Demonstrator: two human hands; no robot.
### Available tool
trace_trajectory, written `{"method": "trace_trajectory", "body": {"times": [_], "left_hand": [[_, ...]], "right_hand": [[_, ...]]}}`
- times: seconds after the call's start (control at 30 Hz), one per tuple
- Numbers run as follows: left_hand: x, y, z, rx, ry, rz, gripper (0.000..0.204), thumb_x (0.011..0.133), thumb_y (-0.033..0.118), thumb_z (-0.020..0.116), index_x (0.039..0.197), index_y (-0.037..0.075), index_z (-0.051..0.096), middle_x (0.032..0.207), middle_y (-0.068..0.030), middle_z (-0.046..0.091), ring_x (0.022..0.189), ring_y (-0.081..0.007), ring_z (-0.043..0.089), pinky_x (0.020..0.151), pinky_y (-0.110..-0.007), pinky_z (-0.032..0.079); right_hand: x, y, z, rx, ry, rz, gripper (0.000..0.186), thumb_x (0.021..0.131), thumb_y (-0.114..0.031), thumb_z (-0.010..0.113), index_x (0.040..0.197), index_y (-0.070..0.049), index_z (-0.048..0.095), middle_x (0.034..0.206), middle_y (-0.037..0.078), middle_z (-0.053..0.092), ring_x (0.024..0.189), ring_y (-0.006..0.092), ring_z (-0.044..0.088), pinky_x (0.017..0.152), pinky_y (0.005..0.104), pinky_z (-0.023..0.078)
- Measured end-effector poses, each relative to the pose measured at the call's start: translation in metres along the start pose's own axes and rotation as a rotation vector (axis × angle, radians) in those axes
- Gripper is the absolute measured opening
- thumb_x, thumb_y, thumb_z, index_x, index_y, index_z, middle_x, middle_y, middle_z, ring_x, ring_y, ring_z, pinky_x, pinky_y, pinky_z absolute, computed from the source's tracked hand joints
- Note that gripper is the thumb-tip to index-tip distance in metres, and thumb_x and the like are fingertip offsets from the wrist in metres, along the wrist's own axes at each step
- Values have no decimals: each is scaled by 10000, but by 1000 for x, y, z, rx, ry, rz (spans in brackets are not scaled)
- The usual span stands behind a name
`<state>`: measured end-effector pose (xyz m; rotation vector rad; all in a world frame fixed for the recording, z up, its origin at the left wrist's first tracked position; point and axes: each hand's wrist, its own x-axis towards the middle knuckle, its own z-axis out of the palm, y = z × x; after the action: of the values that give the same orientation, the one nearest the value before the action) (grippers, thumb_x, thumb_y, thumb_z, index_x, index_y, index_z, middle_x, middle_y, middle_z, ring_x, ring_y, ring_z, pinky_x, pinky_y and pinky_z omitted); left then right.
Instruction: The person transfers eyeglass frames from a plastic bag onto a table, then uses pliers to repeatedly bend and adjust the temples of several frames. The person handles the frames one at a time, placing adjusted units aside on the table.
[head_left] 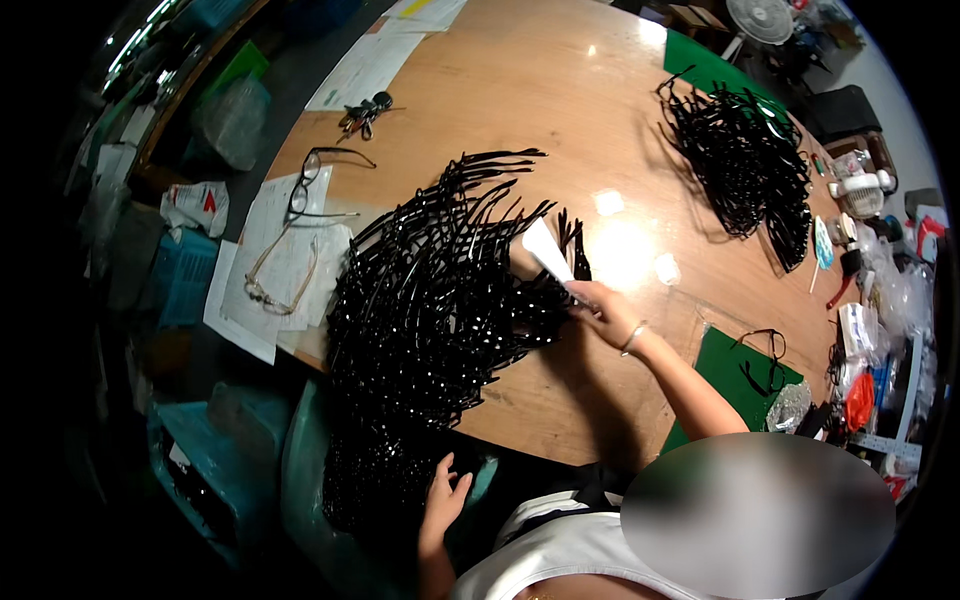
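Note:
A big heap of long, thin, glossy black strips (420, 290), shaped like spectacle arms, covers the left middle of the table and spills over its near edge. My right hand (605, 312) is at the heap's right side, its fingers closed on a white wedge-shaped piece (547, 250) that looks like folded paper or cloth. A few black strips lie just behind that piece; whether the fingers also touch them I cannot tell. Below the table edge, my left hand (443, 495) is beside the hanging part of the heap, fingers apart and holding nothing.
Another black heap (745, 160) lies far right on the wooden table (530, 75). Dark-framed glasses (300, 185), clear-framed glasses (275, 290) and papers (240, 320) are at left, near keys (367, 115). Black glasses (770, 360) rest on a green mat (720, 360). Teal crates (185, 275) stand below left.

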<state>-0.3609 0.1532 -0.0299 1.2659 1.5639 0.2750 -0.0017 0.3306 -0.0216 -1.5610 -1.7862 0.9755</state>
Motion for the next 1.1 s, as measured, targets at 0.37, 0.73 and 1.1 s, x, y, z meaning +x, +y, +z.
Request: {"method": "trace_trajectory", "body": {"times": [0.37, 0.73, 1.1], "left_hand": [[23, 21, -14, 112, 146, 49, 499, 810, 179, 561, 1227, 6, 350, 1163, -218, 474, 962, -301, 542, 800, -358, 436], [22, 70, 45, -164, -66, 127, 509, 802, 135, 583, 1229, -5, 344, 1200, -201, 451, 967, -226, 538, 802, -312, 443], [113, 153, 125, -850, 72, -8, 911, 797, 200, 605, 1307, -23, -117, 1366, -238, 49, 1213, -294, 279, 942, -347, 335]], "right_hand": [[-72, 38, -36, -1042, 278, 114, 326, 705, -62, 528, 1028, -108, 528, 1009, 100, 511, 1001, 262, 446, 854, 435, 346], [20, -34, -1, -324, -46, -158, 879, 667, -402, 689, 1276, 37, 231, 1225, 265, 321, 1124, 389, 354, 958, 386, 318], [50, -41, 18, -136, -538, 48, 710, 673, -536, 625, 1063, 44, 500, 765, 232, 595, 737, 333, 595, 685, 373, 463]]}}
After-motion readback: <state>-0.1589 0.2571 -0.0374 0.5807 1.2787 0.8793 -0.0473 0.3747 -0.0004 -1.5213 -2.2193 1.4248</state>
